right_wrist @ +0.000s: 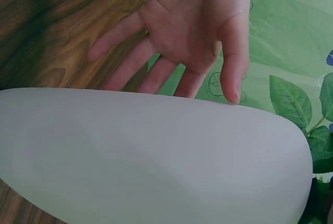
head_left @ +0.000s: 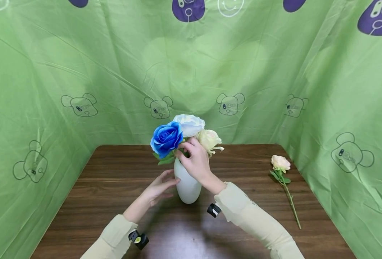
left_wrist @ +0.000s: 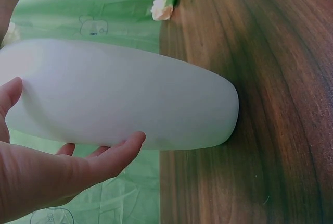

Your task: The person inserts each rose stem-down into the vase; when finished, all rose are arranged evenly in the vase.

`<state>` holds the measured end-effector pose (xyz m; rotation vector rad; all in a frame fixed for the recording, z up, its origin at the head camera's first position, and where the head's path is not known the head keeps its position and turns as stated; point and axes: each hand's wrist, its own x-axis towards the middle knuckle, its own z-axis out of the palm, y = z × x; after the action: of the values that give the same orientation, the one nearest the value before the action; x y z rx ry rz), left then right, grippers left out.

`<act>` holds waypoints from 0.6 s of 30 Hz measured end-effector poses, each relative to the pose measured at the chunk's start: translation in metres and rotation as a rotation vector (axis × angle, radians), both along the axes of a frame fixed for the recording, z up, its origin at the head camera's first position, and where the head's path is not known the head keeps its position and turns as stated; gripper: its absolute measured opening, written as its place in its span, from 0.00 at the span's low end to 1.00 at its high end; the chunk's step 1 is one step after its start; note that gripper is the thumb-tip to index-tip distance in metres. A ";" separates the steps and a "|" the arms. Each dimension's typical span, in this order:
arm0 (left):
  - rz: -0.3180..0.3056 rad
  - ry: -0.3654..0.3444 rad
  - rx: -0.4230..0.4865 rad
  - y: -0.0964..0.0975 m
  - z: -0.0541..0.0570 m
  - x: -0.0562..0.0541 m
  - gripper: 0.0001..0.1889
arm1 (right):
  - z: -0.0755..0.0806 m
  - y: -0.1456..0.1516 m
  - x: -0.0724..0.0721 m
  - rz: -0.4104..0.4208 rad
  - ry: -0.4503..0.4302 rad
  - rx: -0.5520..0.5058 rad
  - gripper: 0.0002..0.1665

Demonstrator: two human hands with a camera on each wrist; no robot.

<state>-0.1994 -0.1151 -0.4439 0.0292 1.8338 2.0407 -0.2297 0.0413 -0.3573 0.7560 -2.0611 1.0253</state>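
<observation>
A white vase (head_left: pixel 189 185) stands upright on the table with a blue rose (head_left: pixel 167 138), a white rose (head_left: pixel 189 125) and a cream rose (head_left: pixel 209 139) in its mouth. My right hand (head_left: pixel 195 160) is at the mouth among the blooms, thumb and fingers curled, pinching a flower stem. Which flower that stem belongs to is hidden. Beside the vase's left side, my left hand (head_left: pixel 160 187) has its fingers spread and loosely bent. Its thumb lies at the vase wall, and in the right wrist view the left palm (right_wrist: pixel 187 31) faces the vase without gripping it.
A pale pink rose (head_left: pixel 280 163) with a long stem lies on the right side of the brown wooden table (head_left: pixel 119 172). Green printed cloth (head_left: pixel 191 79) hangs behind the table and on both sides. Green leaves (right_wrist: pixel 291 101) stick out at the vase's mouth.
</observation>
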 end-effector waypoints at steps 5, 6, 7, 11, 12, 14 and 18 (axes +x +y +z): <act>0.002 0.005 0.004 -0.001 0.000 0.001 0.31 | 0.002 0.001 0.002 0.035 0.015 -0.018 0.04; 0.001 0.006 0.005 -0.001 0.000 0.001 0.31 | 0.002 0.002 0.003 0.053 0.017 -0.027 0.04; 0.001 0.008 0.004 -0.001 0.000 0.001 0.31 | 0.003 0.003 0.003 0.071 0.018 -0.036 0.05; -0.001 0.013 0.007 -0.001 -0.001 0.002 0.31 | 0.006 0.012 0.008 0.135 -0.002 -0.083 0.02; 0.000 0.013 0.010 -0.001 -0.001 0.002 0.31 | 0.007 0.015 0.009 0.146 -0.008 -0.096 0.03; 0.004 0.013 0.014 0.000 -0.001 0.002 0.31 | 0.009 0.024 0.012 0.168 -0.022 -0.132 0.07; 0.010 0.015 0.021 0.000 -0.001 0.001 0.32 | 0.012 0.044 0.016 0.213 -0.036 -0.222 0.09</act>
<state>-0.1981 -0.1154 -0.4450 0.0413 1.8248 2.0725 -0.2138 0.0851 -0.3454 0.8579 -1.8847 1.3689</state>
